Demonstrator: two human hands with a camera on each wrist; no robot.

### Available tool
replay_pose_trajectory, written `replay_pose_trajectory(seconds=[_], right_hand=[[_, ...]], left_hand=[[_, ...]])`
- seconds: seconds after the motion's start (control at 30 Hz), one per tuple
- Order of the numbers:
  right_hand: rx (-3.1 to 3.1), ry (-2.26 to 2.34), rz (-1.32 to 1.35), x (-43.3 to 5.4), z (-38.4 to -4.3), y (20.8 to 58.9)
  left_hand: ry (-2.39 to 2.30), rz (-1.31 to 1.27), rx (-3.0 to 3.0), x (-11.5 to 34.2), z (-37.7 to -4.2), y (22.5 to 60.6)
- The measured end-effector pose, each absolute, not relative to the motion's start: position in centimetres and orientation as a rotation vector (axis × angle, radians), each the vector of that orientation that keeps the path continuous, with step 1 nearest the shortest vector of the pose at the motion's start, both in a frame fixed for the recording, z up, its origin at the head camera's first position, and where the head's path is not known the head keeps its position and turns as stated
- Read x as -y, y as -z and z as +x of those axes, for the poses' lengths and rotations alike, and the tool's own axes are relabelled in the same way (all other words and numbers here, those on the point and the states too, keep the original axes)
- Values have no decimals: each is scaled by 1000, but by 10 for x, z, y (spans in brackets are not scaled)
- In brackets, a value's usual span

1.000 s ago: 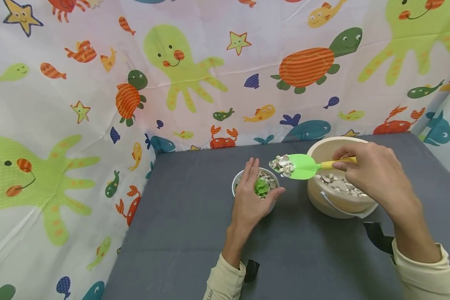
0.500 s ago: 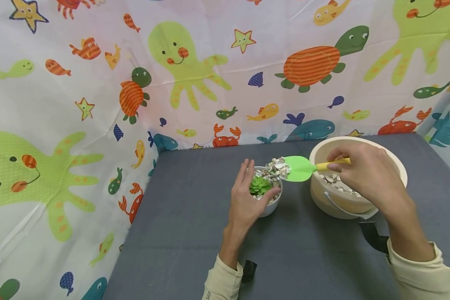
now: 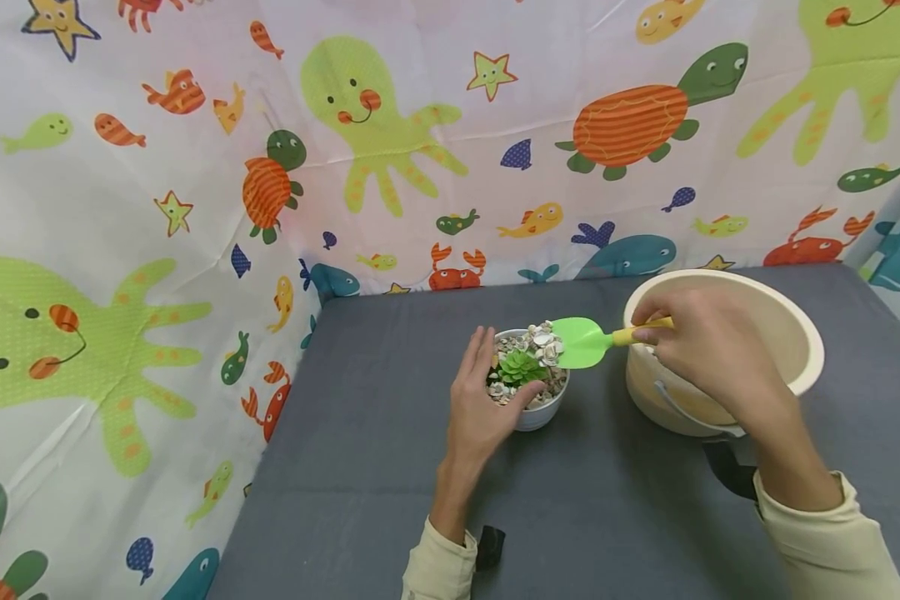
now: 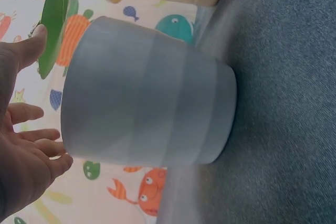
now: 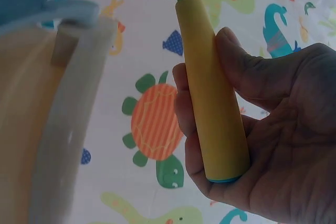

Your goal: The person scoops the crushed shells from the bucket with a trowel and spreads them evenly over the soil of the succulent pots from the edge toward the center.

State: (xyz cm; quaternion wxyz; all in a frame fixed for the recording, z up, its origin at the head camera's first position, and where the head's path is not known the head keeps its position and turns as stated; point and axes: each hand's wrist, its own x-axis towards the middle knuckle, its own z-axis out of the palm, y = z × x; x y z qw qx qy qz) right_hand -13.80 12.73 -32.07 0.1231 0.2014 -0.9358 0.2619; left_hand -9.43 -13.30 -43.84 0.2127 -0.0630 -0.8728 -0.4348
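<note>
My right hand [image 3: 708, 354] grips the yellow handle of a small trowel [image 3: 579, 342] with a green blade; the right wrist view shows thumb and fingers round the handle [image 5: 212, 93]. Shell pieces and pebbles [image 3: 544, 343] lie at the blade's tip, over the right side of a white ribbed pot [image 4: 142, 93]. In the pot a green succulent [image 3: 520, 367] sits among pebbles. My left hand [image 3: 480, 408] is spread along the pot's left and near rim, fingers extended and thumb apart. In the left wrist view its fingertips are right at the rim.
A cream bucket [image 3: 808, 333] with a pale handle stands on the right, partly behind my right hand. The grey cloth-covered table [image 3: 367, 433] runs back to a curtain [image 3: 412, 75] printed with sea animals.
My right hand has moved left from over the bucket, bringing the trowel's loaded tip from beside the pot to over it. My left hand has shifted slightly left, showing more of the succulent.
</note>
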Motion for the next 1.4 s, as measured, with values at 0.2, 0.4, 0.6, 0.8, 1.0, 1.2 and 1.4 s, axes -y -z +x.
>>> replay_pose_trajectory(seconds=[0.2, 0.4, 0.6, 0.8, 1.0, 1.2, 1.4], right_hand=[[2847, -738, 591, -112, -142, 321], [2943, -695, 611, -95, -148, 320], [2952, -552, 687, -79, -151, 317], [2841, -340, 759, -58, -147, 309], [2685, -54, 789, -40, -137, 301], [2513, 22, 788, -39, -126, 303], [2329, -249, 706, -73, -124, 313]], left_hand=[[1241, -129, 2441, 137, -91, 444], [1292, -68, 2462, 139, -91, 450], [1368, 25, 2500, 141, -91, 456], [1464, 71, 2528, 141, -94, 459], [1492, 99, 2516, 135, -94, 461], [1521, 118, 2493, 133, -93, 464], [1539, 107, 2476, 133, -91, 468]])
